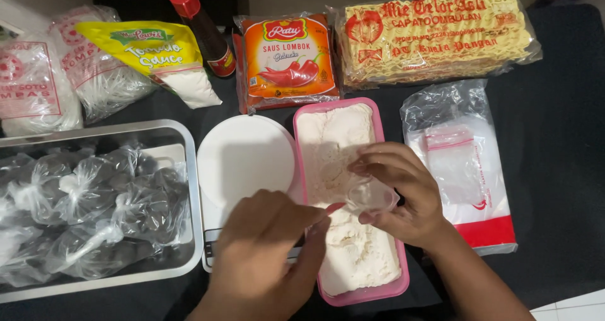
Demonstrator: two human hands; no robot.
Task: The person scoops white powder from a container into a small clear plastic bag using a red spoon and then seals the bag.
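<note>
The right hand [403, 195] pinches a small clear bag [372, 195] above the pink tub [381, 138] of flour; the left hand [265, 245] grips a spoon handle. Tipping could spill flour onto the desk [554, 138].

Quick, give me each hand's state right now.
Left hand: closed on a pink spoon handle.
Right hand: holding a small clear plastic bag open.

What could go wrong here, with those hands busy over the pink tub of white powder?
The right hand holds a small clear bag over the pink tub of white powder; powder could spill onto the dark table if the bag tips. The left hand is close to the white scale, so a nudge might shift it.
</note>
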